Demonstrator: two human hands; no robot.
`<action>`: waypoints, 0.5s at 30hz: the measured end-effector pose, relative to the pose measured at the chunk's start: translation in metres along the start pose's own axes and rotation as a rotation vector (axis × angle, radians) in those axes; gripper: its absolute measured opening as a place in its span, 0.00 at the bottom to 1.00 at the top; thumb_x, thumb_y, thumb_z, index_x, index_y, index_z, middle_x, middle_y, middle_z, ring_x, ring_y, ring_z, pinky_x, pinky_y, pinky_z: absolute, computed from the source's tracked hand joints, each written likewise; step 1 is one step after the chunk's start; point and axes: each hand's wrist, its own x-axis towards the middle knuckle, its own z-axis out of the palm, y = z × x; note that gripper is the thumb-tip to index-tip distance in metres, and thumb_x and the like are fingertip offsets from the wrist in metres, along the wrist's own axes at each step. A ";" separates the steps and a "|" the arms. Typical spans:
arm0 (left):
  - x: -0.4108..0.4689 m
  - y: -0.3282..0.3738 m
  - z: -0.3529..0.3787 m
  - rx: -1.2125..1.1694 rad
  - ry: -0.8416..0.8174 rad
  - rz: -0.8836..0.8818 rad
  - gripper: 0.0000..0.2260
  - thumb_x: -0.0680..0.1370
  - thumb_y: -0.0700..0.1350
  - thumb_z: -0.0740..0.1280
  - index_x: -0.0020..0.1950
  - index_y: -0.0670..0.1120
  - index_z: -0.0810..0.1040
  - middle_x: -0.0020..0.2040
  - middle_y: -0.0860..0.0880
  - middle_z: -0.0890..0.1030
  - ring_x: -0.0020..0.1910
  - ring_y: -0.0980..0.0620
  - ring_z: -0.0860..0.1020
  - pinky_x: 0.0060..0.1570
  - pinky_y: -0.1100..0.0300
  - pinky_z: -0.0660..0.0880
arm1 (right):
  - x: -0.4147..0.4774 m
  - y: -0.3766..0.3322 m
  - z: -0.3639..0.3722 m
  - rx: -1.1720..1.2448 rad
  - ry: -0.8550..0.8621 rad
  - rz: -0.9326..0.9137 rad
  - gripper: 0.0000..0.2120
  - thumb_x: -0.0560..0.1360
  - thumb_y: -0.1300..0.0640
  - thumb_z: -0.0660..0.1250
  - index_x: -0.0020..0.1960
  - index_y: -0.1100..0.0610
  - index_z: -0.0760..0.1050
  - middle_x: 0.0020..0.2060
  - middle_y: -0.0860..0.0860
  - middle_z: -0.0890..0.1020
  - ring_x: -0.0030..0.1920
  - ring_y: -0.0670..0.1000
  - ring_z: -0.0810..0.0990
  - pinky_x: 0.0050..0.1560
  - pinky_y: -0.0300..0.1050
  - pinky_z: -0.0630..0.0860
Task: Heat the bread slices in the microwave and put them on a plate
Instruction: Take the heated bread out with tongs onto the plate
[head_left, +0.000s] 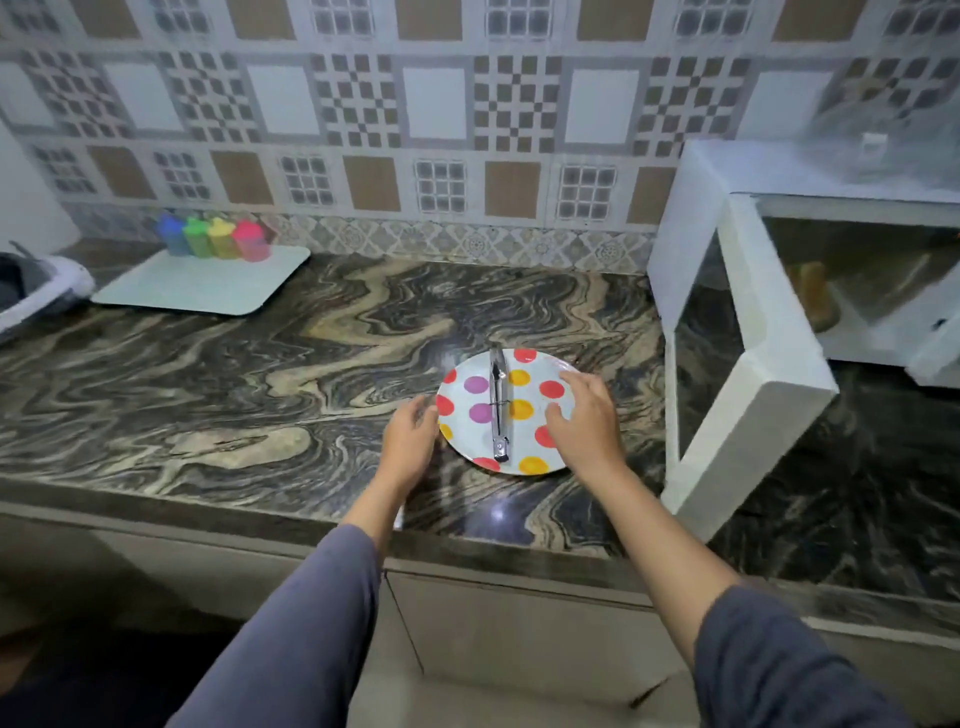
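A white plate (470, 395) with red, yellow and purple dots lies on the marble counter. Metal tongs (498, 402) lie across its middle, closed. My left hand (410, 441) touches the plate's left rim, fingers relaxed. My right hand (584, 421) rests over the plate's right side with its fingers spread. To the right stands a white microwave (696, 208) with its door (748, 364) swung open. Brown bread (813, 296) sits inside the cavity, blurred.
A white tray (208, 291) at the back left holds several coloured bottles (213, 236). A grey and white container (36, 291) sits at the far left edge. The open microwave door juts out over the counter just right of the plate.
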 end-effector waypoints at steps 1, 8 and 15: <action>0.010 -0.006 -0.003 0.016 -0.008 -0.015 0.20 0.80 0.45 0.59 0.71 0.38 0.66 0.70 0.42 0.69 0.69 0.46 0.68 0.67 0.55 0.64 | 0.008 0.008 0.008 -0.004 -0.012 0.065 0.21 0.75 0.61 0.62 0.68 0.60 0.68 0.66 0.56 0.69 0.66 0.56 0.69 0.64 0.45 0.65; 0.062 -0.031 0.001 0.035 -0.092 -0.109 0.25 0.80 0.48 0.60 0.74 0.41 0.60 0.72 0.42 0.66 0.71 0.45 0.65 0.70 0.52 0.63 | 0.046 0.043 0.044 -0.007 -0.030 0.397 0.23 0.77 0.60 0.59 0.72 0.61 0.63 0.68 0.59 0.65 0.67 0.59 0.66 0.63 0.47 0.66; 0.086 -0.029 0.016 -0.001 -0.146 -0.092 0.11 0.77 0.45 0.61 0.57 0.42 0.75 0.48 0.46 0.78 0.48 0.48 0.76 0.52 0.52 0.72 | 0.081 0.065 0.053 0.081 0.103 0.567 0.13 0.73 0.64 0.60 0.57 0.65 0.73 0.53 0.60 0.78 0.55 0.60 0.76 0.52 0.50 0.72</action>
